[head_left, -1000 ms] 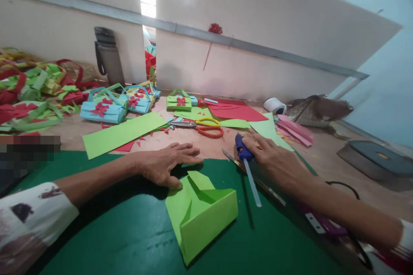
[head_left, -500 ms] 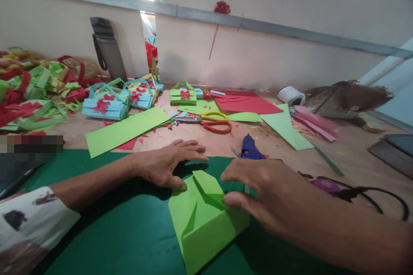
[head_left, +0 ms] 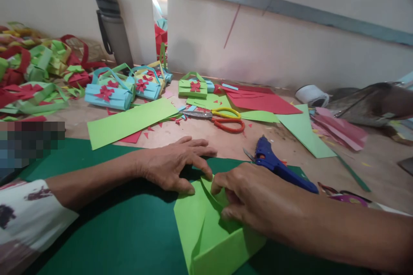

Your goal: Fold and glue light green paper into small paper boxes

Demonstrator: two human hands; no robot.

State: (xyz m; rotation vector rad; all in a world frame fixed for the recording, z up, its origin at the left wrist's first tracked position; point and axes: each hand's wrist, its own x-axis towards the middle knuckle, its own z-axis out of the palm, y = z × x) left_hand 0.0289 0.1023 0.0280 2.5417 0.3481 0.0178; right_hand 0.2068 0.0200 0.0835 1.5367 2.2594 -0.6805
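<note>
A light-green folded paper [head_left: 213, 249] with raised flaps lies on the green mat [head_left: 122, 232] in front of me. My left hand [head_left: 176, 163] rests at its far left corner, palm down, fingers stretched and apart. The left thumb touches the paper's edge, and the index fingertip is by the tip of a flap. From the right, my right hand [head_left: 245, 193] reaches over the paper, its fingers curled and closed on the far flap. Part of the paper is hidden beneath that hand. A blue glue gun [head_left: 277, 165] lies just beyond my right hand.
Scissors [head_left: 226, 120] with yellow and orange handles lie among paper scraps. Small paper bags with bows [head_left: 108, 96] stand behind, near a dark bottle [head_left: 114, 34]. Red sheets [head_left: 264, 101] and a green strip [head_left: 129, 122] lie across the table.
My right hand has moved left and inward, its fingers curling onto the far flap. My left index finger has come closer to the flap's tip. The view has shifted slightly.
</note>
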